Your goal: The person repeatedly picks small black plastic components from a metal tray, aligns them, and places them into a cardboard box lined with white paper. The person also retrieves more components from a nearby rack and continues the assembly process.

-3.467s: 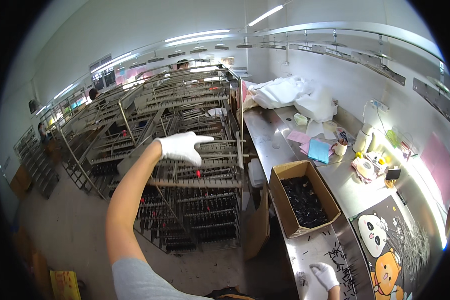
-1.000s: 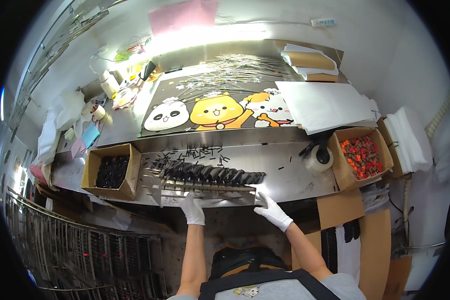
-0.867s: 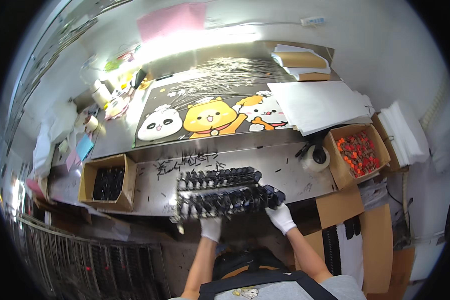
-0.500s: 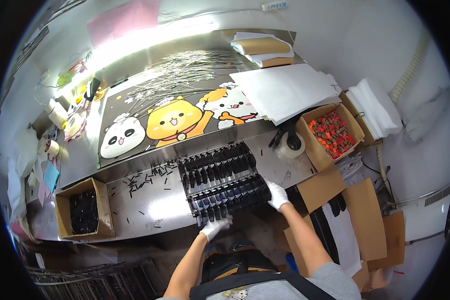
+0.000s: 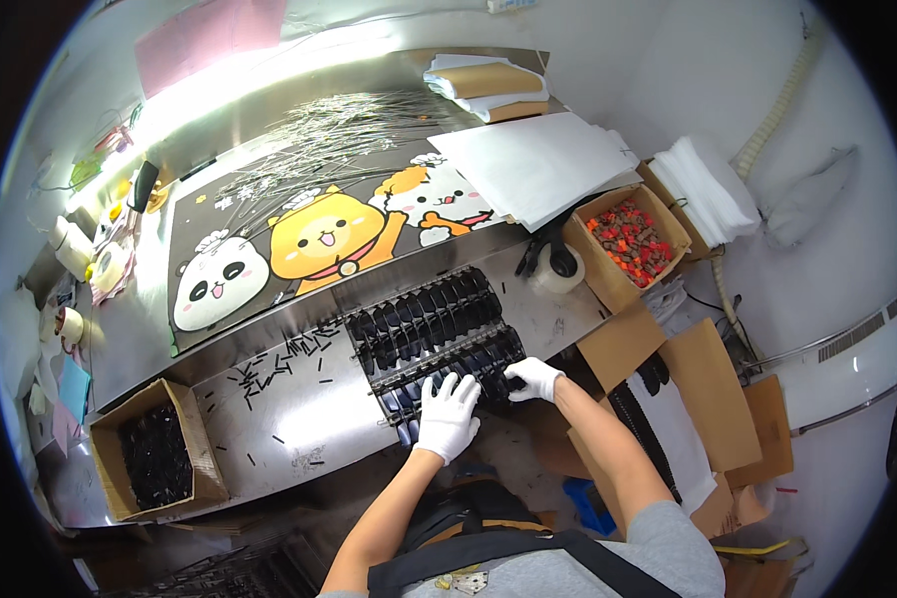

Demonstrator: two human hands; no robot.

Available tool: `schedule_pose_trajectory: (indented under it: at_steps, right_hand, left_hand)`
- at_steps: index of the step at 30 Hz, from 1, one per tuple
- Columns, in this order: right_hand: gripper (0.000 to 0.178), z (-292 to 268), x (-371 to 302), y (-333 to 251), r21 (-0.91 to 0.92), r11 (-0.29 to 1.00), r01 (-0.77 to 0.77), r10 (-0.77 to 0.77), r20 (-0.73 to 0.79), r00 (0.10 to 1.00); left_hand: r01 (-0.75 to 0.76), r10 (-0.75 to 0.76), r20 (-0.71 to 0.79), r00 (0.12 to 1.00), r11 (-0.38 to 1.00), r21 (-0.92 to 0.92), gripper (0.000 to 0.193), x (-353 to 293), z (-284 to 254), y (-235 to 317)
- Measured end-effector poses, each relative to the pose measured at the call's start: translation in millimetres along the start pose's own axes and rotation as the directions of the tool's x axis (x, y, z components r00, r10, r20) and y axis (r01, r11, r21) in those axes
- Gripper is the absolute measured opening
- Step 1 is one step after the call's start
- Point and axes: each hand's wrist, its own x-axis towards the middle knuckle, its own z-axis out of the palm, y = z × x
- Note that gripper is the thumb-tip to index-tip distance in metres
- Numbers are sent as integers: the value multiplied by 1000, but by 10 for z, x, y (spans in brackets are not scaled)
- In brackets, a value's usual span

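A metal rack (image 5: pixel 431 362) packed with rows of glossy black flat pieces (image 5: pixel 434 317) lies near the front edge of the steel table. My left hand (image 5: pixel 448 419), in a white glove, rests over the rack's nearest row with fingers spread and open. At the right end of that row is my gloved right hand (image 5: pixel 536 381), fingers curled in against the black pieces. What sits between its fingertips is too small to make out. Small black strips (image 5: pixel 279 367) are scattered on the table left of the rack.
A cardboard box of black pieces (image 5: pixel 191 439) stands at left. On the right are a box of red and brown pieces (image 5: pixel 676 239), a tape roll (image 5: pixel 558 271) and open cartons (image 5: pixel 713 399). Behind lie a cartoon mat (image 5: pixel 194 239), thin wires (image 5: pixel 319 140) and white sheets (image 5: pixel 528 164).
My left hand has moved from the rack's front edge up onto its near row, fingers spreading. My right hand has shifted from the side onto the row's end. The view has shifted slightly.
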Motion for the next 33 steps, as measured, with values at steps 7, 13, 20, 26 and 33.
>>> schedule_pose_trajectory:
  at_steps: [7, 13, 20, 26, 33]
  right_hand:
    - [32, 346, -287, -215, -968, 163, -190, -593, -251, 765]
    - [18, 117, -223, -123, -305, 951, 53, -92, -114, 989]
    - [18, -101, -315, -182, 560, 828, 17, -426, 609, 669]
    - [17, 602, -775, -621, -395, 834, 386, -342, 178, 923]
    - [38, 922, -1197, -377, -636, 656, 407, -244, 332, 911]
  left_hand:
    - [-44, 42, -90, 995, 999, -23, 57, -105, 82, -32]
    - [9, -9, -60, 998, 1000, -1, 65, -49, 87, -70]
    - [23, -24, -38, 999, 999, -23, 73, 26, -51, -70]
    - [217, -383, -75, 921, 663, -717, 62, 379, -104, 108]
    - [248, -497, 428, 755, -388, -888, 16, 132, -267, -6]
